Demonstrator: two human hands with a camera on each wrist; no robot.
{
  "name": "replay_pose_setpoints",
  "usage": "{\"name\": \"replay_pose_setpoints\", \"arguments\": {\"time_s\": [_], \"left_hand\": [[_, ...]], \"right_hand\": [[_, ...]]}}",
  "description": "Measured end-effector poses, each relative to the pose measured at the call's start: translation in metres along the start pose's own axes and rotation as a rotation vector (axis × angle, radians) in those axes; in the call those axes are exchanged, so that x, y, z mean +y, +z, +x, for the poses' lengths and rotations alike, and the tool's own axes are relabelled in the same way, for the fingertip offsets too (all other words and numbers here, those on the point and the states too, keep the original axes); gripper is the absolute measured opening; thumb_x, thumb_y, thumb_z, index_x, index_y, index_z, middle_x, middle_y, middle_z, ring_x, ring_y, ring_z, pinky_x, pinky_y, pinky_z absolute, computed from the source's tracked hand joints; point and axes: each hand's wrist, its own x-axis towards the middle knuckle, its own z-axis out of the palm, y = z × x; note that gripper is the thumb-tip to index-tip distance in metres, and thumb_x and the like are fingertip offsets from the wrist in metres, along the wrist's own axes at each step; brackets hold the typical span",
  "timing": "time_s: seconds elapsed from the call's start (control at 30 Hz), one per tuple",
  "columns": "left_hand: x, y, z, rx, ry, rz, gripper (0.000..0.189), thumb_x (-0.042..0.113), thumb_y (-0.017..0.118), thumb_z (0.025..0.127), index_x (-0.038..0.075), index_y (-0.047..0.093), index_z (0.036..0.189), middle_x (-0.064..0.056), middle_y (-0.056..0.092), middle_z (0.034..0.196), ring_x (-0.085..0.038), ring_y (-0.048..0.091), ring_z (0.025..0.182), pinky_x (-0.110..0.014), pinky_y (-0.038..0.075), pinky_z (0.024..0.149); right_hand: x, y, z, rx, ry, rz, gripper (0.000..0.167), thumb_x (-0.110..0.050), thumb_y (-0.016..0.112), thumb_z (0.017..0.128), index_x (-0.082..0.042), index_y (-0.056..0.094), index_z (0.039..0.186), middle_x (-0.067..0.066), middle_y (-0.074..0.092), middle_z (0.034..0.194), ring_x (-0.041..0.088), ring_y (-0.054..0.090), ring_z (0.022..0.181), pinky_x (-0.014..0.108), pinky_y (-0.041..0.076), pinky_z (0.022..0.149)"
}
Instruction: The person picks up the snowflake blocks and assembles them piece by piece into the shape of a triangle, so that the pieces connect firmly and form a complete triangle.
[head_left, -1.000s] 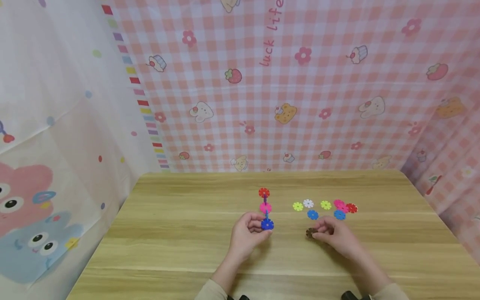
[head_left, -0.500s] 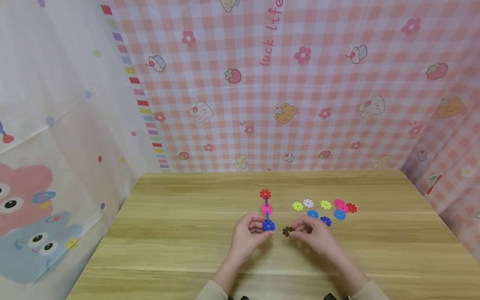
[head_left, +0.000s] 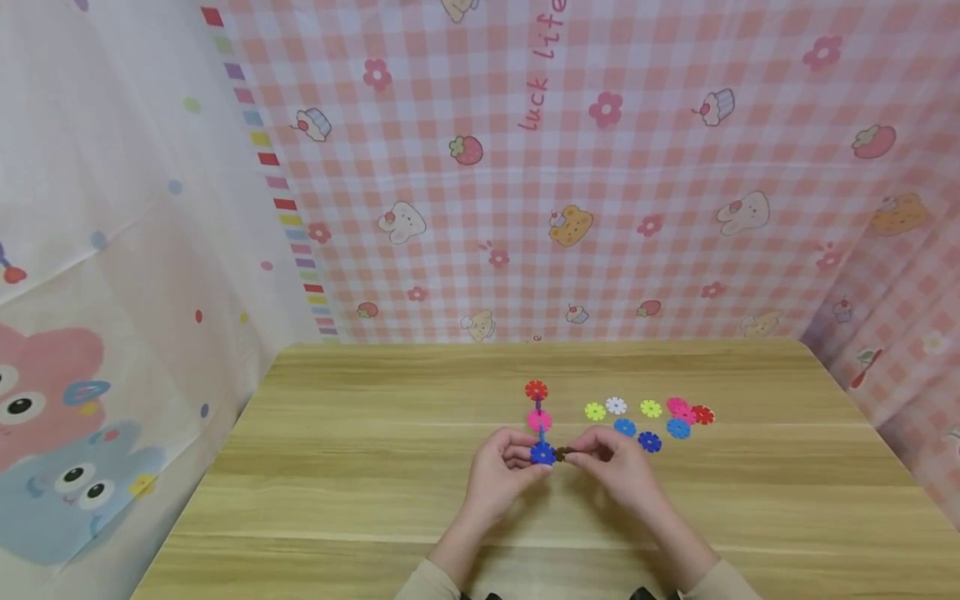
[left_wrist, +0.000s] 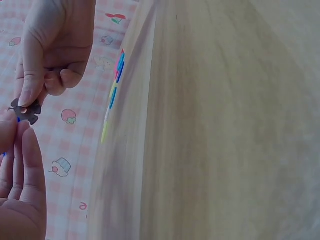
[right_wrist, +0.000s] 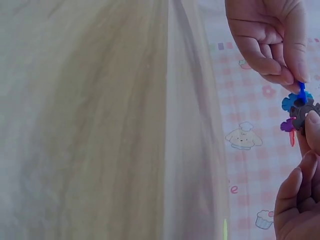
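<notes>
My left hand (head_left: 498, 475) pinches a dark blue notched plastic disc (head_left: 542, 453), the near end of a joined chain. Beyond it in the chain come a light blue disc seen edge-on, a pink disc (head_left: 539, 421), a purple one edge-on and a red disc (head_left: 536, 390) at the far end. My right hand (head_left: 618, 467) pinches a brown notched disc (head_left: 562, 454) against the right edge of the dark blue one. In the right wrist view the brown disc (right_wrist: 299, 120) meets the dark blue disc (right_wrist: 302, 92) at an angle; fingers partly cover both. Whether their slots interlock I cannot tell.
On the wooden table (head_left: 337, 467), right of the chain, lie several loose discs: yellow (head_left: 595, 412), white (head_left: 616, 406), light blue (head_left: 624, 427), dark blue (head_left: 650, 442), pink (head_left: 677, 405) and red (head_left: 702, 415). A pink checked cloth (head_left: 420, 183) hangs behind the table.
My right hand has carried the brown disc leftward to the dark blue disc, uncovering a loose dark blue disc. The left hand and chain have shifted slightly right and nearer.
</notes>
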Motion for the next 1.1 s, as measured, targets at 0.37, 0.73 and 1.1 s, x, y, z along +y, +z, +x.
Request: {"name": "replay_pose_setpoints", "arguments": {"time_s": [0.37, 0.73, 1.1], "left_hand": [[-0.0001, 0.0000, -0.0012, -0.013, 0.002, -0.078, 0.033, -0.014, 0.077, 0.075, -0.009, 0.062, 0.103, -0.017, 0.070, 0.085, -0.011, 0.065, 0.073, -0.022, 0.057, 0.070], [-0.0006, -0.0038, -0.0003, 0.016, 0.019, -0.078, 0.034, -0.007, 0.077, 0.079, -0.006, 0.063, 0.110, -0.014, 0.070, 0.091, -0.016, 0.064, 0.081, -0.022, 0.056, 0.073], [-0.0027, -0.0038, -0.0018, -0.003, -0.012, -0.111, 0.036, -0.006, 0.079, 0.077, -0.008, 0.062, 0.109, -0.018, 0.070, 0.097, -0.022, 0.068, 0.086, -0.024, 0.056, 0.078]], "right_hand": [[-0.0067, 0.0046, 0.0006, 0.015, -0.061, 0.018, 0.011, 0.000, 0.079, 0.080, -0.007, 0.071, 0.081, 0.001, 0.067, 0.080, 0.013, 0.056, 0.071, 0.023, 0.048, 0.063], [-0.0024, 0.0066, 0.0051, -0.015, -0.075, 0.002, 0.008, -0.002, 0.076, 0.084, -0.006, 0.071, 0.088, 0.001, 0.068, 0.085, 0.015, 0.059, 0.077, 0.025, 0.051, 0.069], [-0.0018, 0.0083, 0.0024, 0.056, -0.039, 0.070, 0.009, -0.001, 0.077, 0.083, -0.004, 0.070, 0.088, 0.005, 0.069, 0.086, 0.014, 0.062, 0.078, 0.025, 0.053, 0.073]]}}
